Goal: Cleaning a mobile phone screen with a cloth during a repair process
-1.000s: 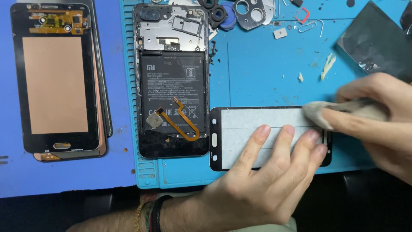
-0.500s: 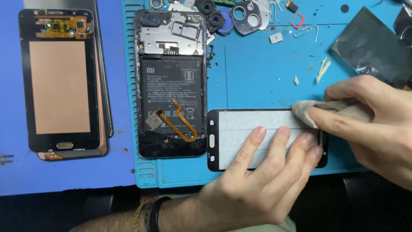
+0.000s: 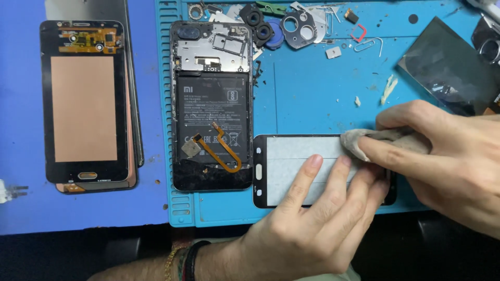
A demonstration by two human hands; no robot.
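A phone front glass panel [image 3: 291, 169] with a black border lies sideways on the blue work mat [image 3: 312, 93]. My left hand [image 3: 307, 229] presses flat on it, fingers spread over its near and right part. My right hand [image 3: 448, 156] pinches a small grey cloth [image 3: 359, 143] against the panel's upper right area. Left of the panel lies an opened phone body [image 3: 212, 104] with its battery and an orange flex cable exposed.
A display module [image 3: 86, 104] lies back side up on stacked panels at the far left. Camera rings, brackets and small parts [image 3: 291, 23] are scattered along the mat's far edge. A dark glass sheet [image 3: 448, 67] lies at the upper right. White scraps [image 3: 388, 88] dot the mat.
The cloth in my right hand has slid leftward across the glass panel. My left hand stays pressed on the panel.
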